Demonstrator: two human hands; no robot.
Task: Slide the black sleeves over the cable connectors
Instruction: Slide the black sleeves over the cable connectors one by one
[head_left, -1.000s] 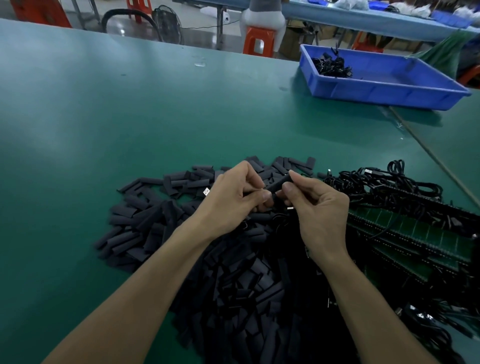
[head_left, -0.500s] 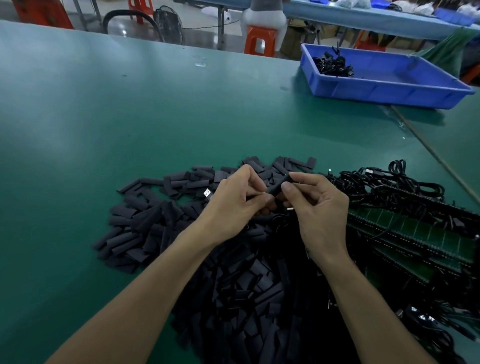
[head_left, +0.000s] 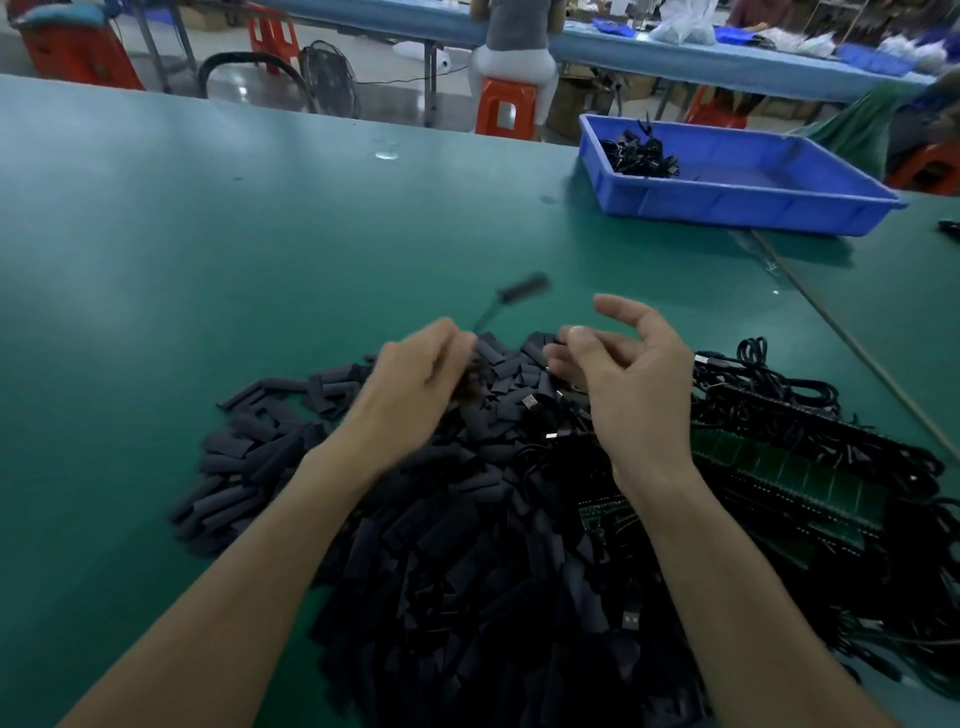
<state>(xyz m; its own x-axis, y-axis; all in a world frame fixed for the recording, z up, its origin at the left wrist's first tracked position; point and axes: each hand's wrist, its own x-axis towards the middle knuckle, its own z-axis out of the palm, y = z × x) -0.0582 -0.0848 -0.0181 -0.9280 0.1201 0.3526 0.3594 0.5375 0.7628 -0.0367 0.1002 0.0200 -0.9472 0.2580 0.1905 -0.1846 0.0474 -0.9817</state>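
The left hand (head_left: 415, 384) had its fingers curled in. A thin black cable (head_left: 485, 316) came out from between its fingertips, and the hand seemed to pinch it, though that part was blurry. The right hand (head_left: 639, 384) was open with its fingers loosely spread, and it held nothing.

On the far end of the cable sat a short black tube sleeve (head_left: 523, 287). It was just past the left hand, above the flat green table (head_left: 208, 249) and beyond the far edge of the pile. Its long side pointed away from the person and to the right, in line with the cable. It was blurry too.

Under both hands lay a big pile of loose black sleeves (head_left: 249, 467), pointing every which way. A small silver plug (head_left: 529, 401) poked out of the pile between the hands. To the right of the pile lay a tangle of black cables (head_left: 769, 384) on top of long flat green strips (head_left: 789, 470).

Far off on the right side of the table stood a shallow blue plastic tray (head_left: 727, 210) with a small bunch of black cables (head_left: 641, 156) in its back left corner. Behind the table, a person sat on an orange plastic stool (head_left: 505, 106).
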